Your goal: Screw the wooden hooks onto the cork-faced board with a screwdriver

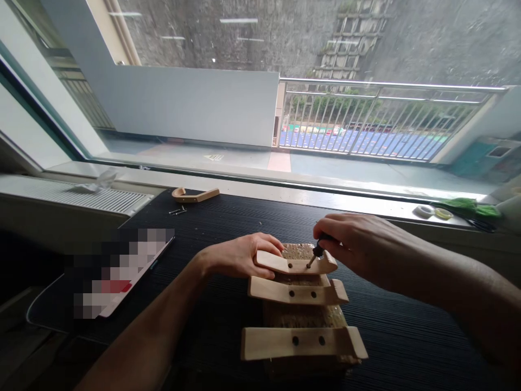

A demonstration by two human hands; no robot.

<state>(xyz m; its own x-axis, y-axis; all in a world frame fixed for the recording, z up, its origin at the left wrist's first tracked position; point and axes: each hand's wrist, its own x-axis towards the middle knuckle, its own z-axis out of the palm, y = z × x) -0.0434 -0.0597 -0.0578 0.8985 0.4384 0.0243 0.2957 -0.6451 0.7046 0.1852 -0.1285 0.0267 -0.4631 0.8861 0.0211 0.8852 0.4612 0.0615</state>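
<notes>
Three pale wooden hooks lie crosswise in a row on a rough, bark-textured board [285,317]. My left hand [248,255] is closed around the left end of the farthest hook [272,261] and presses it against the board. In my right hand [340,239] is a black-handled screwdriver [312,259], tilted, its tip in the right-hand hole of that same hook. Each hook shows two dark holes. The middle hook [299,293] and the nearest hook [307,343] are touched by neither tool nor right hand.
On the black table [211,228] a loose wooden hook [195,196] lies near several screws [178,210]. A blurred flat object [130,277] is at the left. Tape rolls [425,211] and a green cloth [472,207] sit by the window sill at right.
</notes>
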